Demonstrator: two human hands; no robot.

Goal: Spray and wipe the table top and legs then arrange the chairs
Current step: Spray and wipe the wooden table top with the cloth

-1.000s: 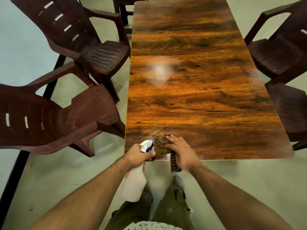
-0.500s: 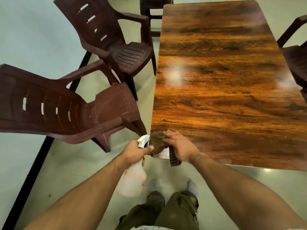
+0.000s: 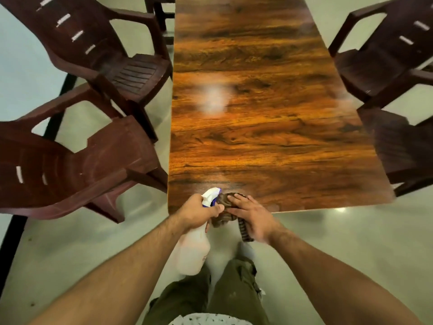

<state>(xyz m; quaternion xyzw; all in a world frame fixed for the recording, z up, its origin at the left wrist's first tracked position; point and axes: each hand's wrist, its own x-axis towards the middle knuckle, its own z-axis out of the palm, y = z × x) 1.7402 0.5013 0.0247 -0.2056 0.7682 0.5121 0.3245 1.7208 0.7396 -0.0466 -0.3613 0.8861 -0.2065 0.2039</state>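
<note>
A long glossy wood-grain table top (image 3: 269, 127) stretches away from me. At its near edge my left hand (image 3: 199, 213) grips the neck of a white spray bottle (image 3: 194, 252) with a white and blue nozzle, its body hanging below the table edge. My right hand (image 3: 254, 216) rests with spread fingers on a dark brown cloth (image 3: 225, 207) at the table's near left corner; part of the cloth hangs off the edge. Dark brown plastic chairs stand on both sides: two on the left (image 3: 77, 165) (image 3: 112, 50) and two on the right (image 3: 386, 57) (image 3: 407, 151).
Another dark chair (image 3: 161, 8) stands at the far left end of the table. A black stripe (image 3: 14, 242) runs along the pale green floor at left. My legs in olive trousers (image 3: 210, 296) stand just in front of the table's near edge.
The view swung left and back to centre. The cloth under my right hand has slid towards the table's near edge, closer to the bottle, which my left hand keeps holding.
</note>
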